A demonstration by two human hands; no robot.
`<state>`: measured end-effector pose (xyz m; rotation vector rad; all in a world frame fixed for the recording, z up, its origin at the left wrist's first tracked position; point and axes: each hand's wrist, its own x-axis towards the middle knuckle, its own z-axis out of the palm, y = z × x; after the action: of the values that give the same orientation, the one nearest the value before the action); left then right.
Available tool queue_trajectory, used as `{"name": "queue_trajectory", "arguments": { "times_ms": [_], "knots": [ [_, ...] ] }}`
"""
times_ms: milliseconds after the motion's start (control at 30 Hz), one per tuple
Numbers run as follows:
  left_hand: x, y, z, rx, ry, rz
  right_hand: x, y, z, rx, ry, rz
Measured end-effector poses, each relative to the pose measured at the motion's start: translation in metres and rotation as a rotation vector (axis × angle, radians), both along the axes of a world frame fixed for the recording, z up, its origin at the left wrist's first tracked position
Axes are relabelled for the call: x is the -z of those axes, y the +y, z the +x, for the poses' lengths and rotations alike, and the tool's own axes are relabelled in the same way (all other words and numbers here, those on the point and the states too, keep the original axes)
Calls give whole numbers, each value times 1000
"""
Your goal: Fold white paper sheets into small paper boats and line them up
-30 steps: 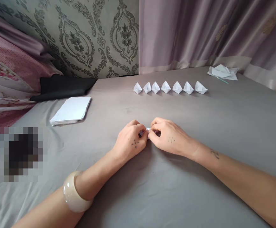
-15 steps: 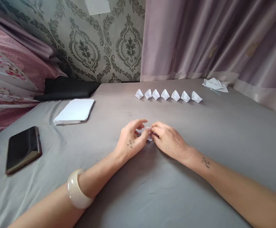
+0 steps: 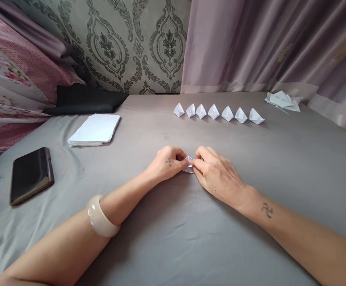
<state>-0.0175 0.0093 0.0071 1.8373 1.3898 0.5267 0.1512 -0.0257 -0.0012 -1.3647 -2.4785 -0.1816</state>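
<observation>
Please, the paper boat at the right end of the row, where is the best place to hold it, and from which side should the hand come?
Probably from above: the rightmost paper boat stands upright on the grey sheet, peak upward. Pinch that middle peak lightly between two fingers; its thin side flaps look easy to crush. The right side is free; another boat stands on its left.

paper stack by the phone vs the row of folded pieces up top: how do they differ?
The paper stack lies flat and unfolded; the folded pieces stand up as small peaked shapes. The paper stack is one squared pile; the folded pieces are seven separate items in a line. The stack sits far left near the phone; the row sits beyond the hands. Both are white paper on the grey sheet.
</observation>
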Motion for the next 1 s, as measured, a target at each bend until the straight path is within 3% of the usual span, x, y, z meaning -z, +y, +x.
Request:
{"name": "queue_trajectory", "arguments": {
  "times_ms": [67, 233, 567, 733, 800, 867, 933, 1000],
  "knots": [
    [0, -3, 2, -12, 20, 27, -1, 0, 1, 12, -4, 13],
    [1, -8, 6, 36, 191, 262, -2, 3, 0, -3, 21, -15],
    [1, -6, 3, 146, 277, 319, -6, 13, -2, 41, 34, -165],
    [-9, -15, 2, 84, 168, 108, -11, 21, 0, 27, 96, -282],
    [-10, -22, 2, 73, 137, 127, -13, 21, 0, 60, 110, -326],
    [-7, -28, 3, 45, 131, 241, -13, 19, 0, 137, 135, -367],
    [-2, -32, 4, -70, 97, 282, -13, 15, 0, 219, 189, -388],
    [1, -32, 5, -222, -3, 174, -10, 12, 0, 269, 276, -381]
  ]
}}
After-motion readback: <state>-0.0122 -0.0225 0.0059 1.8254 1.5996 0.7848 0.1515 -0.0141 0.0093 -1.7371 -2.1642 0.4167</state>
